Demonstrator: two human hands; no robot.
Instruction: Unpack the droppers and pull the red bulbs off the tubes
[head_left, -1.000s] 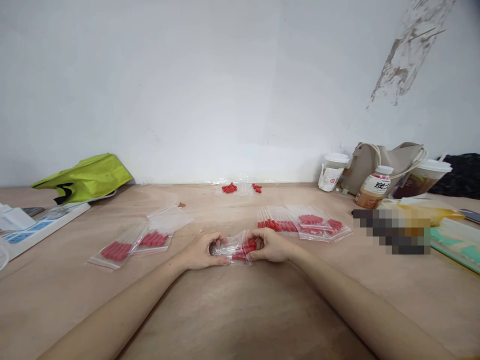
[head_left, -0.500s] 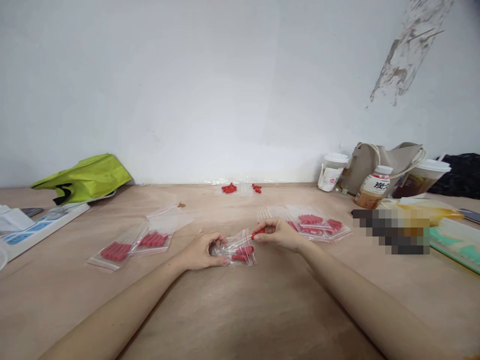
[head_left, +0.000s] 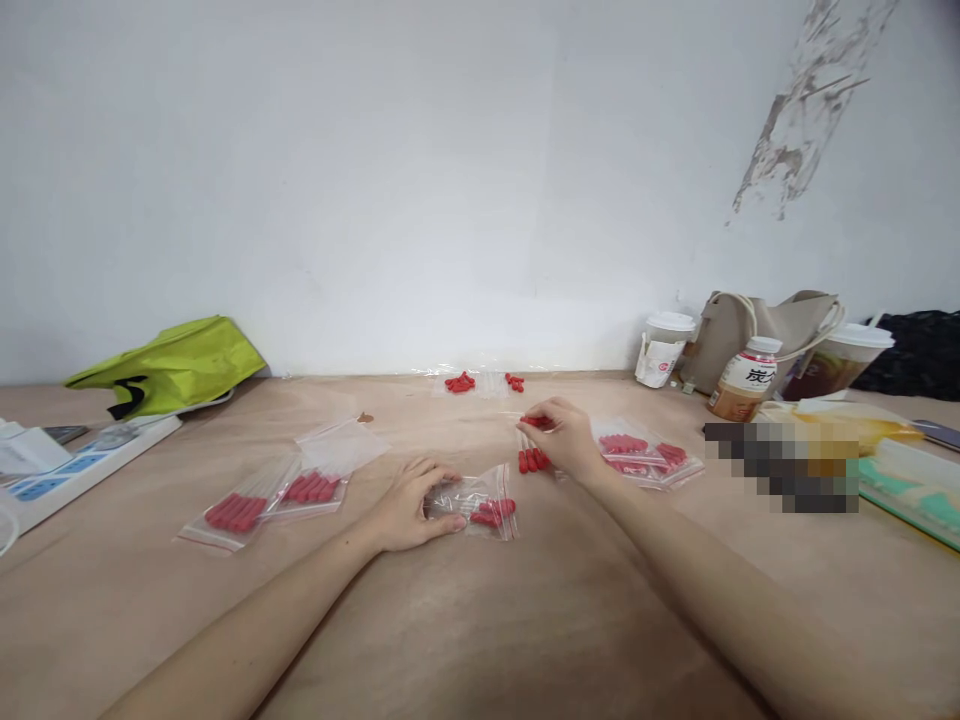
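Note:
My left hand point(head_left: 409, 502) rests on the table and pinches the open end of a small clear zip bag point(head_left: 480, 500) that holds several red capped pieces. Farther back and to the right, my right hand point(head_left: 559, 435) has its fingers closed on one red piece point(head_left: 534, 422), just above a loose row of red pieces point(head_left: 531, 460) lying on the table. Filled bags point(head_left: 645, 455) lie just right of that hand.
Two filled bags point(head_left: 270, 497) and an empty one lie at the left. More red pieces point(head_left: 480, 381) sit by the wall. A green bag point(head_left: 172, 362) and a power strip point(head_left: 67, 465) are far left; cups, a bottle point(head_left: 742, 378) and a beige bag point(head_left: 765, 330) far right.
My right hand let go of the bag's right end and moved back and right to the loose red pieces, pinching one. My left hand stayed on the bag.

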